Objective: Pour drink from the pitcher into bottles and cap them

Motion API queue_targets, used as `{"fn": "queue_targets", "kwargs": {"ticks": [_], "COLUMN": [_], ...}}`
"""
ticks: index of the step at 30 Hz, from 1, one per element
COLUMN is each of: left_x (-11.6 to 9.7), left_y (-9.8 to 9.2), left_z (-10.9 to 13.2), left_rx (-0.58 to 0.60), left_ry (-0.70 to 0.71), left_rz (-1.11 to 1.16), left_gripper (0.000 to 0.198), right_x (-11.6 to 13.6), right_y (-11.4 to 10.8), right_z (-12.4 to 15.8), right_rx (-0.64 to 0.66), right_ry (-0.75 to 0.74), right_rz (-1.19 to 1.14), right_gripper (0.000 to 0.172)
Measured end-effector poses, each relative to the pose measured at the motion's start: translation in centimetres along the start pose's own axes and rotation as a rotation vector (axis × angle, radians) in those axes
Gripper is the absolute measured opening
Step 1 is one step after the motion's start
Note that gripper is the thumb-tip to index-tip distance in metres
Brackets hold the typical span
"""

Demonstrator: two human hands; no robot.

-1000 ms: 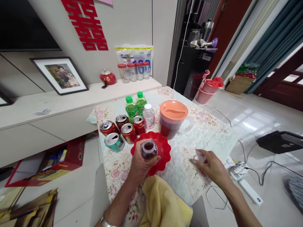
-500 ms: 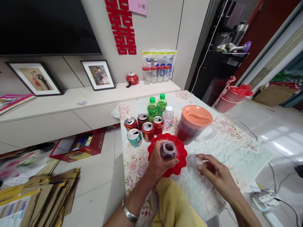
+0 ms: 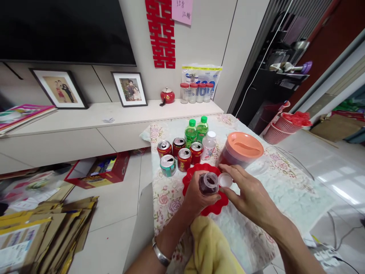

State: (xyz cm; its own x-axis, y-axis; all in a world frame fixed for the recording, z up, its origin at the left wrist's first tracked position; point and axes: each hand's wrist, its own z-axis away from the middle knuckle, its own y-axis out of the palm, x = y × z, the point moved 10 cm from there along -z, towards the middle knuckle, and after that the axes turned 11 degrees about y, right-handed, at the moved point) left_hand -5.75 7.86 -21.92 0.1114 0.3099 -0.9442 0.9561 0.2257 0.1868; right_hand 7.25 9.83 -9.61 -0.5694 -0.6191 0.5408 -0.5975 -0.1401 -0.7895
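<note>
My left hand (image 3: 196, 196) is wrapped round a clear plastic bottle (image 3: 208, 184) with dark liquid inside. The bottle's mouth is uncovered and tilts toward me, above a red scalloped bowl (image 3: 190, 176). Between the thumb and fingers of my right hand (image 3: 247, 188) is a white bottle cap (image 3: 225, 180), held just right of the bottle's mouth with its hollow side showing. Behind my right hand stands a pitcher (image 3: 244, 146) with an orange lid and dark contents. A yellow cloth (image 3: 211, 243) lies below the bowl, close to my left wrist.
Several opened drink cans (image 3: 184, 160) stand left of the bowl. Two green bottles (image 3: 191, 133) and a white-capped bottle (image 3: 209, 146) are behind them. A floral cloth (image 3: 168, 199) covers the table. Jars with red lids (image 3: 193, 93) line the cabinet, and flattened cardboard (image 3: 65, 232) is on the floor.
My right hand has moved left and up, bringing the white cap beside the bottle's mouth. My left hand still grips the bottle. The camera view has shifted slightly.
</note>
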Motion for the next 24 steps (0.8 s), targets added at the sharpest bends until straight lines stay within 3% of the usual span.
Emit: {"fn": "queue_targets", "kwargs": {"ticks": [7,16,24], "left_x": [0.3,1.2,0.4], "left_y": [0.4,0.1,0.1], "left_z": [0.0,0.1,-0.1], "left_rx": [0.028,0.034,0.039], "left_ry": [0.077,0.087,0.144], "left_rz": [0.026,-0.065,-0.065], "left_gripper": [0.064,0.064,0.064], "right_x": [2.9,6.1,6.6], "right_y": [1.3,2.6,3.5], "right_z": [-0.8,-2.0,-1.9], "right_rx": [0.141,0.351,0.368], "right_ry": [-0.164,-0.246,-0.271], "right_rz": [0.024,0.181,0.321], "right_gripper": [0.036,0.027,0.056]}}
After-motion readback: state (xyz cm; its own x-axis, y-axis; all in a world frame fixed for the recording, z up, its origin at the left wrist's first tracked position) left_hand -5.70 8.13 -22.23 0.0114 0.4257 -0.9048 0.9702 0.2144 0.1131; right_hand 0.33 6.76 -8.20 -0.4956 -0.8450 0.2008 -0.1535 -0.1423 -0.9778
